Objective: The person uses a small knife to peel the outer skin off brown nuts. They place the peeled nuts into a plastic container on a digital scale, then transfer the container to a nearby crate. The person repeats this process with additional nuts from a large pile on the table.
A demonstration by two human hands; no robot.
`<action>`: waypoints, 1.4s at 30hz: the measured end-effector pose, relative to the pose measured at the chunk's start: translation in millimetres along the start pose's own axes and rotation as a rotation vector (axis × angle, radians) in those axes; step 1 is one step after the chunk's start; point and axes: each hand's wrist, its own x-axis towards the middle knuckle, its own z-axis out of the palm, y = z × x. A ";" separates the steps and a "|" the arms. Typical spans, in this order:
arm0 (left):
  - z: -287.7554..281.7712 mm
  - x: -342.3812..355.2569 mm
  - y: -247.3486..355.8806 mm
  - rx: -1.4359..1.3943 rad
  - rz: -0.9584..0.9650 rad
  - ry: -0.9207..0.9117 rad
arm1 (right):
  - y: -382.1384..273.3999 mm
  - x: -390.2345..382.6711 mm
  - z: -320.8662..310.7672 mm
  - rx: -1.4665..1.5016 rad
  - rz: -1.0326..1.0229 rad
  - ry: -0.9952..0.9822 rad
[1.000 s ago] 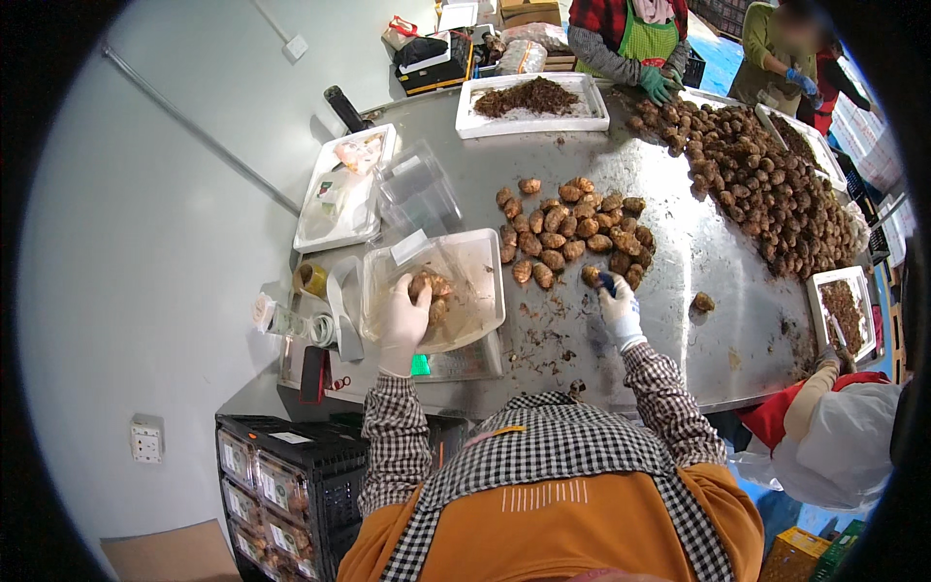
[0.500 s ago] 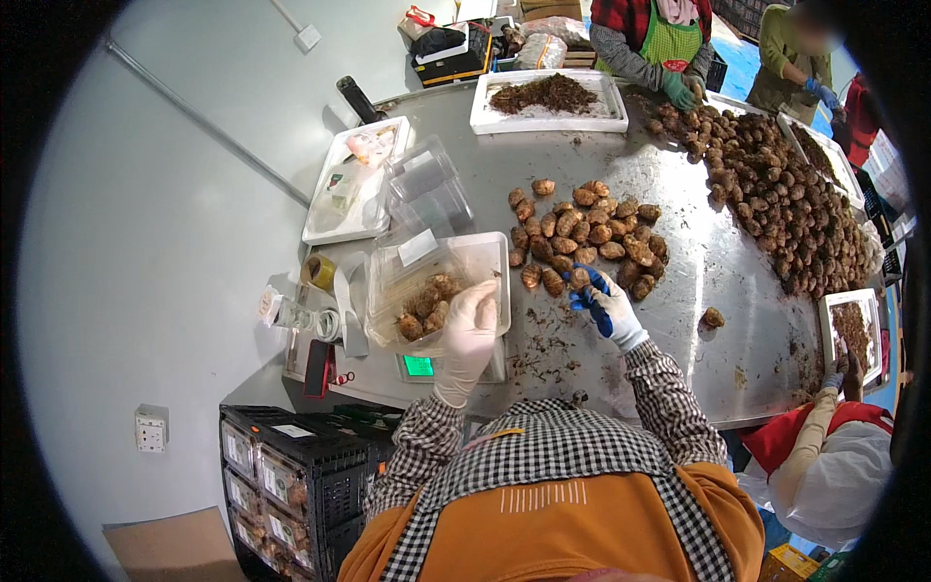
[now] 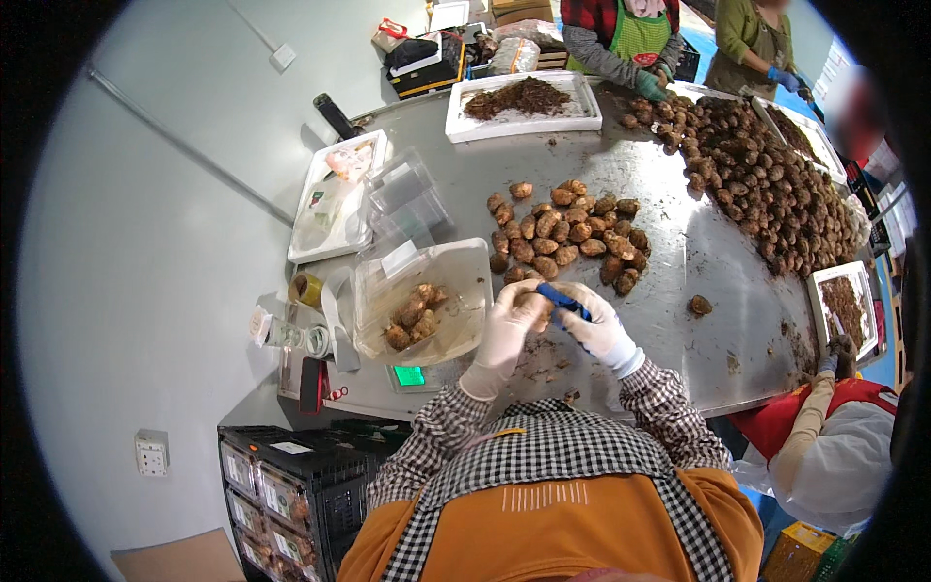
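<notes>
In white gloves, my left hand point(image 3: 506, 330) and my right hand point(image 3: 587, 325), whose glove has blue fingers, meet around a brown tuber point(image 3: 531, 307), partly hidden by both. Just left of them, a clear plastic container point(image 3: 465, 291) holds several tubers on a scale with a green display point(image 3: 409, 376). Beyond my hands lies a loose group of tubers point(image 3: 562, 228) on the metal table point(image 3: 679, 369).
Stacked clear boxes point(image 3: 412, 199), white trays point(image 3: 305, 228), tape point(image 3: 305, 289) and a phone point(image 3: 313, 383) are at the left. A large tuber heap point(image 3: 756, 194) and soil-filled trays point(image 3: 839, 301) are at the right. Co-workers point(image 3: 626, 39) stand at the far side and right point(image 3: 824, 446).
My right hand has lifted a tuber from the group toward the middle. My left hand has left the container and moved right to meet it. The tubers in the container are now uncovered.
</notes>
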 end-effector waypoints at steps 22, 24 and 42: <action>-2.0 -10.6 -1.2 -0.084 -0.102 -0.038 | 36.7 31.2 -43.8 0.545 0.263 0.006; 4.3 -12.8 0.1 -0.019 0.009 0.044 | 7.3 26.5 -28.5 0.623 0.341 0.026; -14.7 -40.8 20.4 -0.684 -0.019 -0.460 | -76.4 -16.6 24.9 -0.211 -0.165 0.114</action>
